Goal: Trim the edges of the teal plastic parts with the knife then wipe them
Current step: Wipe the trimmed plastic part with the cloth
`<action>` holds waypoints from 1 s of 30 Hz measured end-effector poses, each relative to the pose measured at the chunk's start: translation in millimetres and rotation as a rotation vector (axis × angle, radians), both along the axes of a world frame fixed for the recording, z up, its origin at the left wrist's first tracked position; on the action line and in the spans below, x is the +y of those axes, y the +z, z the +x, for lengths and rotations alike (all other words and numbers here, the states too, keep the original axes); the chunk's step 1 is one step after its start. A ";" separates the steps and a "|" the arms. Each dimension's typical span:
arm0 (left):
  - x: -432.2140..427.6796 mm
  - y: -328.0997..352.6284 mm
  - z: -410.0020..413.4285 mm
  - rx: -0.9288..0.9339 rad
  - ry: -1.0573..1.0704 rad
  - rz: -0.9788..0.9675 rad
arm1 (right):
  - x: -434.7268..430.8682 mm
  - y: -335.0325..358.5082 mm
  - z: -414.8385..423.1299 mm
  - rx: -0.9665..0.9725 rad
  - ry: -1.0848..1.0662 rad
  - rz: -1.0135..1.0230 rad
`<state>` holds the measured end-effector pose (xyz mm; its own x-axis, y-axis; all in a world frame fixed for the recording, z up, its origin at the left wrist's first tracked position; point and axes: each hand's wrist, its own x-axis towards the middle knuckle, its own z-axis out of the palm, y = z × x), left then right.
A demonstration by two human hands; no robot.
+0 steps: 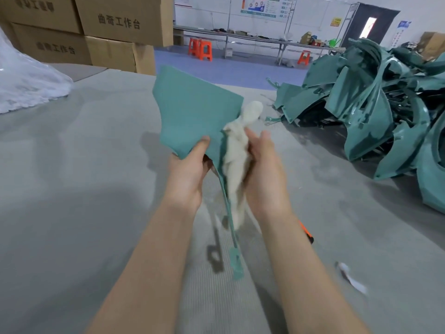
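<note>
Your right hand [261,165] is curled round a bunched off-white cloth [237,160] and presses it against the right edge of the teal part [192,109]. Your left hand [187,174] pinches the part's near corner, thumb on top, fingers hidden beneath. The part is held above the counter [72,165] between both hands. Its broad matte panel fans up and away from you, and a thin strip with a small tab trails down toward you. That edge runs near to far, so the wipe likely travels along it. An orange-handled tool, probably the knife [306,233], peeks from behind your right forearm. The pile of teal parts [375,97] lies well off to the right.
</note>
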<state>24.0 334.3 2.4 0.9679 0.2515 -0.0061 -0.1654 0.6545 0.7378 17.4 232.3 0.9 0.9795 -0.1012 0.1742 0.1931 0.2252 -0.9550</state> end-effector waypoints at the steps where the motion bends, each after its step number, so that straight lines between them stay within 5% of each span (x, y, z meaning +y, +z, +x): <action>1: -0.3 -0.1 0.1 0.007 -0.013 -0.004 | 6.9 -4.7 -1.0 -0.043 0.003 -0.047; 5: -2.7 -1.5 -4.6 0.017 -0.176 0.097 | 15.3 -17.3 -1.2 -0.250 -0.191 -0.307; 11: -25.7 -7.2 -12.3 0.084 -0.313 0.371 | -21.1 -6.2 11.1 -0.042 -0.634 -0.159; 14: -31.6 -9.7 -8.7 0.101 -0.172 0.382 | -11.9 -13.9 8.1 0.091 -0.549 -0.186; 20: 3.9 -5.9 5.5 0.046 0.148 0.189 | 35.9 -24.4 -12.3 0.034 -0.185 -0.436; 30: -26.8 -11.2 -8.7 0.054 -0.266 0.409 | -31.7 1.9 3.8 0.142 -0.494 -0.069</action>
